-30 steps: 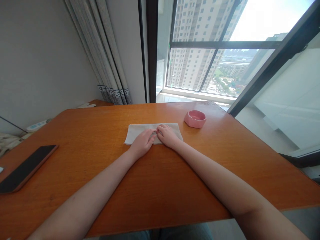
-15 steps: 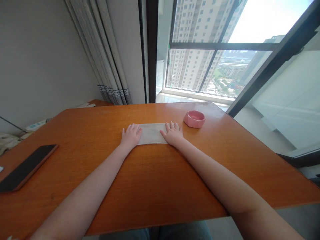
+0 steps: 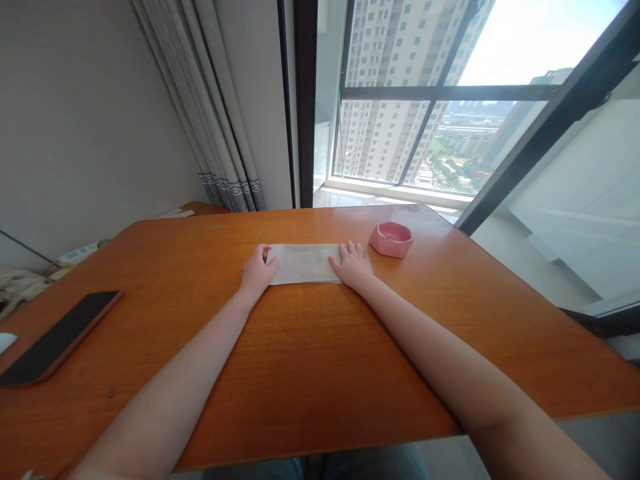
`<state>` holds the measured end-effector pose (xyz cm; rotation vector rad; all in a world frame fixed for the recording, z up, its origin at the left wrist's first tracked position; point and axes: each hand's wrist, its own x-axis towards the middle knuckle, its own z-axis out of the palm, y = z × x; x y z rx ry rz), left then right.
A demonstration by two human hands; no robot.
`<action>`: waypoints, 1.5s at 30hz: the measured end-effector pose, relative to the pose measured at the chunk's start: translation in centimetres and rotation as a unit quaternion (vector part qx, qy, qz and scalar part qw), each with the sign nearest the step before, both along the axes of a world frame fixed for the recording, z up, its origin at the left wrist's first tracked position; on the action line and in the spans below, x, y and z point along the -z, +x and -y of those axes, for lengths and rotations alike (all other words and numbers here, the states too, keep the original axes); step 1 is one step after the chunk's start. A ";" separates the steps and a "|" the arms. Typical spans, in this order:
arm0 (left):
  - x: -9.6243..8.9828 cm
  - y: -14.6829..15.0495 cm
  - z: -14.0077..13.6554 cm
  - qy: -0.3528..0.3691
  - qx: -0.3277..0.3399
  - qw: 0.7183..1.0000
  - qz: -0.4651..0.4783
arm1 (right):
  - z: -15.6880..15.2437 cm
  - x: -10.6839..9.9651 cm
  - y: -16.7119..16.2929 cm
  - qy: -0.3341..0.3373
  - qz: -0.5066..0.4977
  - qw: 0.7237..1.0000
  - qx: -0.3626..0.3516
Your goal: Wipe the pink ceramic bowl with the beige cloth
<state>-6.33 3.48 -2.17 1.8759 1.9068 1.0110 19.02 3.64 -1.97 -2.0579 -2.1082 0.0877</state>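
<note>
Cloth (image 3: pixel 305 264), pale and flat, lies between the left hand (image 3: pixel 257 271) and the right hand (image 3: pixel 356 265), which hide its ends. The left curls at one end, and whether it pinches the edge I cannot tell; the right lies flat over the other, fingers spread, grasping nothing. Just beyond the right hand sits a pink bowl (image 3: pixel 391 247), and far left of the left hand a white object (image 3: pixel 6 341) is cut off.

Pink bowl (image 3: pixel 391 249) on wooden table (image 3: pixel 280 387), flat black pad (image 3: pixel 60 337), grey curtain (image 3: pixel 193 93), dark-framed window (image 3: pixel 390 93)
</note>
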 end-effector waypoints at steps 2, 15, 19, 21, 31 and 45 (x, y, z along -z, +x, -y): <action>0.2 -0.4 -0.3 0.004 0.001 1.000 0.014 | 0.2 -0.2 0.0 0.023 0.001 0.999 -0.024; -0.8 -0.6 0.3 0.037 0.023 0.990 -0.132 | -0.2 -0.5 0.5 0.055 -0.013 0.994 -0.098; -0.7 -0.5 0.5 0.008 0.002 0.988 -0.154 | -0.1 -0.7 0.4 0.055 -0.013 0.993 -0.101; -0.6 -0.4 0.6 -0.009 -0.021 0.987 -0.156 | 0.0 -0.7 0.4 0.056 -0.013 0.993 -0.102; -0.5 -0.2 0.1 0.018 0.052 0.996 -0.070 | -0.2 -0.4 0.4 0.064 -0.007 0.993 -0.101; -0.5 -0.8 0.1 0.042 -0.009 0.991 -0.130 | 1.1 -1.3 -1.2 0.083 -0.031 0.981 -0.172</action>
